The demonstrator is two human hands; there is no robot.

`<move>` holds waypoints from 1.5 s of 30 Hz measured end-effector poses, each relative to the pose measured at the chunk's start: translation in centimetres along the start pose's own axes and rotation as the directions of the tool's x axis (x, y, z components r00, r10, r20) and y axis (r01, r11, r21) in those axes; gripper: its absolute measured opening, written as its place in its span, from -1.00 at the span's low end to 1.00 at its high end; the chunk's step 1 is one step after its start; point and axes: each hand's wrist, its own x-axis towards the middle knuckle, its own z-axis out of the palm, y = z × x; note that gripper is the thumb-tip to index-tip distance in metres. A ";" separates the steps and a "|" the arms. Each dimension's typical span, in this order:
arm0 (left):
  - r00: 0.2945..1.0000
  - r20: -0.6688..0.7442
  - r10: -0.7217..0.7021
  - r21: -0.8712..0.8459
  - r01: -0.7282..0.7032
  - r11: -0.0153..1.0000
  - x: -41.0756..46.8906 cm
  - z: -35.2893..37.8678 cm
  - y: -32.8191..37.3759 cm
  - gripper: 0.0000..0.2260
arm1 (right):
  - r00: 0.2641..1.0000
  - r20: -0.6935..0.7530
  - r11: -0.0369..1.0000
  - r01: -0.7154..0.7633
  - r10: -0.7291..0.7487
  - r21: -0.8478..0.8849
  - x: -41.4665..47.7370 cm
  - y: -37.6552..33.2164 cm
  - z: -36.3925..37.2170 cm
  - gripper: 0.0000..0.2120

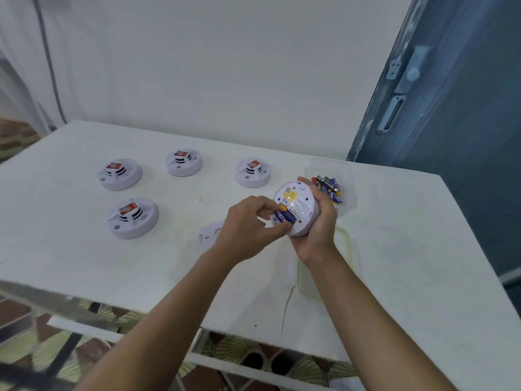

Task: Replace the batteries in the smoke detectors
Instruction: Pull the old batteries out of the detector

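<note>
A round, smooth white plastic smoke detector (298, 204) is held just above the matte, slightly gritty white tabletop (84, 249). It is turned underside up, showing a yellow label. The right hand (318, 230) cups it from the right, fingers (303, 180) curled round the far rim and thumb along the near side. The left hand (248, 224) has its fingers (265, 203) bent close together, pinching a small blue cylindrical battery (284, 217) that lies in the detector's open compartment.

Four more detectors (132, 217) sit dome-up on the tabletop to the left, each a ribbed white disc with a red sticker on top. A flat white mounting plate (210, 234) lies just left of the left hand. Behind the right hand, a clear plastic container (332, 166) holds loose batteries (328, 187). A translucent green-rimmed lid (348, 241) lies under the right wrist.
</note>
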 end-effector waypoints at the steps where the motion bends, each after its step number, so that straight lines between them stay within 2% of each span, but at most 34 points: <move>1: 1.000 -0.003 -0.010 -0.001 0.010 1.000 0.0 0.2 0.2 -0.71 | 1.000 0.001 1.000 0.007 -0.007 0.001 -0.1 -0.2 0.0 -0.77; 15: 0.999 0.024 -0.024 0.019 0.023 1.000 0.8 1.8 1.3 -0.68 | 0.994 -0.040 0.990 0.102 -0.106 -0.094 -0.9 -1.0 -0.7 -0.81; 25: 0.999 0.016 0.035 0.043 -0.035 0.998 0.7 2.9 1.9 -0.63 | 0.989 -0.035 0.987 0.139 -0.142 -0.083 -1.0 -1.1 -1.7 -0.82; 28: 0.999 -0.018 0.034 0.045 -0.033 0.998 0.5 3.0 2.6 -0.63 | 0.986 -0.054 0.982 0.153 -0.160 -0.112 -0.6 -1.3 -2.0 -0.72; 30: 0.999 -0.032 0.020 0.051 -0.018 0.999 0.5 2.9 3.1 -0.56 | 0.984 -0.052 0.976 0.164 -0.172 -0.142 -0.4 -1.5 -2.1 -0.67; 35: 1.000 0.024 0.002 0.143 -0.006 0.990 0.3 2.7 4.5 -0.40 | 0.981 -0.062 0.969 0.168 -0.182 -0.183 0.0 -1.9 -2.0 -0.63; 38: 0.998 0.059 0.014 0.221 -0.027 0.975 0.4 2.8 4.8 -0.41 | 0.982 -0.090 0.973 0.148 -0.166 -0.179 0.0 -1.7 -2.0 -0.59; 42: 0.998 0.055 0.023 0.239 -0.035 0.970 0.3 3.0 4.9 -0.38 | 0.985 -0.101 0.977 0.119 -0.138 -0.174 -0.1 -1.6 -2.3 -0.73; 45: 0.998 0.058 0.029 0.204 -0.040 0.978 0.1 3.3 5.0 -0.35 | 0.985 -0.115 0.979 0.107 -0.127 -0.171 0.0 -1.6 -2.6 -0.75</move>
